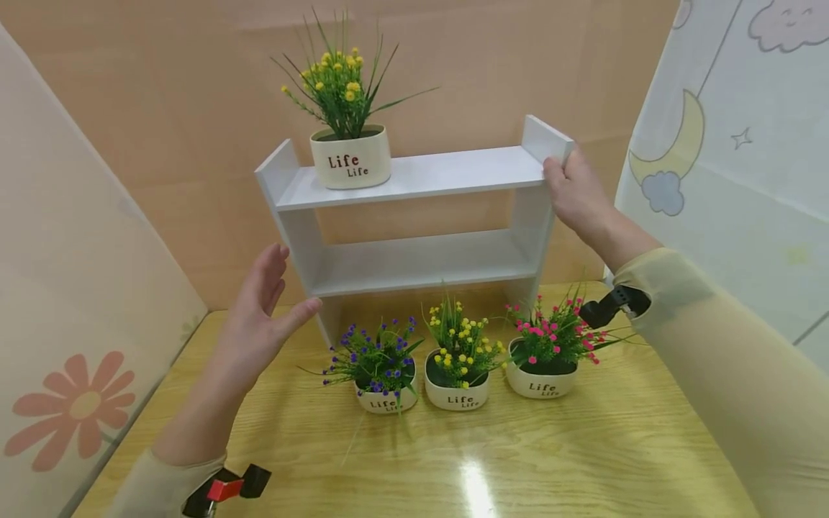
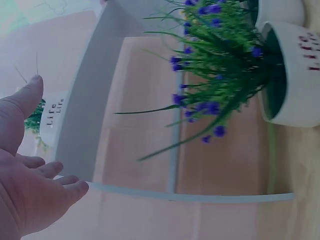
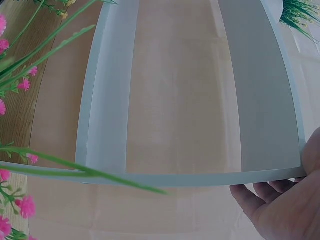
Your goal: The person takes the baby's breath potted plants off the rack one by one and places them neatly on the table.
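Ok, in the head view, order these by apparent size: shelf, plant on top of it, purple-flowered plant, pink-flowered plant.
1. Shelf
2. Plant on top
3. Purple-flowered plant and pink-flowered plant: too alike in size to rank.

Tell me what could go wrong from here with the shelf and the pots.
1. The right hand grips the white shelf while the left hand is open, so an uneven pull might twist it.
2. The upper yellow-flowered pot stands unheld near the top board's open front; a jolt could topple it.
3. The purple-flowered pot, lower yellow-flowered pot and pink-flowered pot stand in front; dragging the shelf forward could knock them.
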Motion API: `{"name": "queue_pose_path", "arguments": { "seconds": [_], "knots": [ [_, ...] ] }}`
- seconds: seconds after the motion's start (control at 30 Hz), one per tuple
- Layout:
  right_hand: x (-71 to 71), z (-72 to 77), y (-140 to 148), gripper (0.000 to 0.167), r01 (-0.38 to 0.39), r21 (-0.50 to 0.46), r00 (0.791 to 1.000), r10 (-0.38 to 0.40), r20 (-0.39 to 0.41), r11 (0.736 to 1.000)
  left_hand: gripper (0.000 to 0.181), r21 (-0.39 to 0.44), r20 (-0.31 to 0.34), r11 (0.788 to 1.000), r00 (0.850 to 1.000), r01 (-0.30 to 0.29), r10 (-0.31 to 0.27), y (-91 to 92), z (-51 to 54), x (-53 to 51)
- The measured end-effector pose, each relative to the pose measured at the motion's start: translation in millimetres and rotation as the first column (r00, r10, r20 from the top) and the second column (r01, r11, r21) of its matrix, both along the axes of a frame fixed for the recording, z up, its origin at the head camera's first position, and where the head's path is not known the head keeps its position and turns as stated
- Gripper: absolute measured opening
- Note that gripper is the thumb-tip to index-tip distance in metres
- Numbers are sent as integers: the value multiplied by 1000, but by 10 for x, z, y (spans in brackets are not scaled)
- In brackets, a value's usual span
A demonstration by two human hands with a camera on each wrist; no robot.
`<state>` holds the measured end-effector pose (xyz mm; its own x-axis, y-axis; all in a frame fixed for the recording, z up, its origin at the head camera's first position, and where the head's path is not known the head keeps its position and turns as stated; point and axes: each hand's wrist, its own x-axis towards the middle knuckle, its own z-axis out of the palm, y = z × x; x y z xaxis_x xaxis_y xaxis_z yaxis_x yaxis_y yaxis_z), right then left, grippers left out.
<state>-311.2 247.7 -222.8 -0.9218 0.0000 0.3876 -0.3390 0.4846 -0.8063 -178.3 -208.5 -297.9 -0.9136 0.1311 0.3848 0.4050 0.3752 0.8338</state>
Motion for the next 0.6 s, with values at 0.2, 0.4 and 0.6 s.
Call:
{"name": "queue_pose_path", "arguments": {
  "seconds": [0.2, 0.4, 0.6],
  "knots": [
    [8, 4, -8, 64, -5, 1, 1000, 5, -9, 1000, 98, 18, -27, 1000, 1000, -10, 10, 56, 167, -84],
    [14, 12, -20, 63, -9, -7, 1000, 9, -8, 1000, 105, 3, 3, 999, 999, -34, 34, 86, 351, -179],
    [25, 7, -17, 62, -8, -7, 1000, 8, -10, 1000, 107, -34, 0, 998, 998, -58, 58, 119, 527, -308]
  ]
}}
